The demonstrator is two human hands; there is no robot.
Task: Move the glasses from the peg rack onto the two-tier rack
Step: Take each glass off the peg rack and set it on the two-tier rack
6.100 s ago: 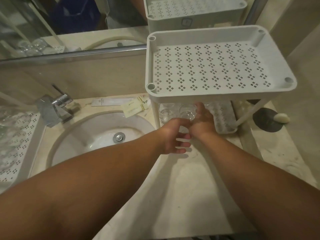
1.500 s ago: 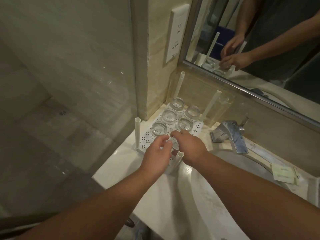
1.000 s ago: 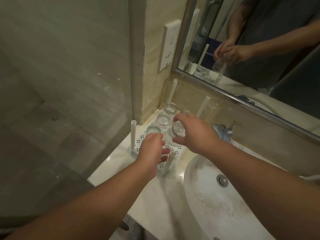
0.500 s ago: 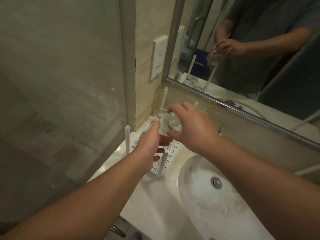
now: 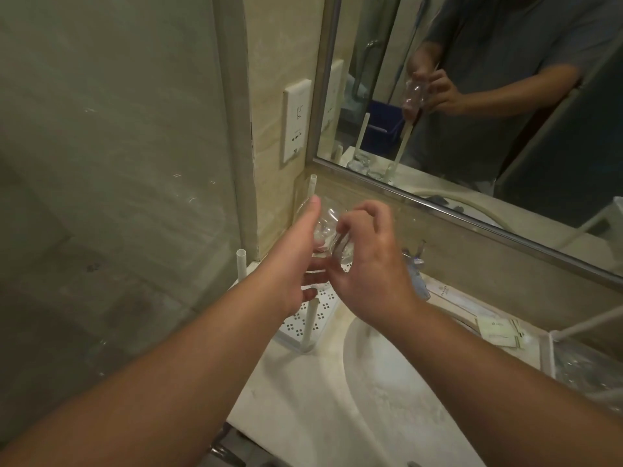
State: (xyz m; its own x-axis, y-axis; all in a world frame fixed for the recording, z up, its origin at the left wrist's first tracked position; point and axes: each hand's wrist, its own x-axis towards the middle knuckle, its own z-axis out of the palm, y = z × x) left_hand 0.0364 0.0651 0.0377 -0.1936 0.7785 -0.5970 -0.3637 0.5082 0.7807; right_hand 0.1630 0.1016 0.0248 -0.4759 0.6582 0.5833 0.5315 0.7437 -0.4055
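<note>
**Glasses held in both hands above the peg rack**

Glasses point(image 5: 328, 237) of clear glass are held up in the air between the two hands, above the far end of the peg rack point(image 5: 303, 323). How many are held cannot be told, as the glass is blurred; at least two outlines seem to be seen. The left hand point(image 5: 293, 264) is laid along the left side of the glass, its thumb pointed upward against it and its other fingers curled beneath. The right hand point(image 5: 367, 264) is closed round the nearer glass from the right, the fingers bent over its top.

The peg rack, a white perforated tray with upright white pegs, is set on the pale counter point(image 5: 303, 409) in the corner by the glass partition point(image 5: 111, 197). Just to its right the sink point(image 5: 404, 382) is sunk into the counter. A corner of the two-tier rack point(image 5: 547, 352) is seen at the right edge, well apart from the hands. Paper sachets point(image 5: 499, 330) lie beside it. The hands and glass are reflected in the mirror point(image 5: 488, 96) above, and a wall socket point(image 5: 296, 121) is mounted left of it.
</note>
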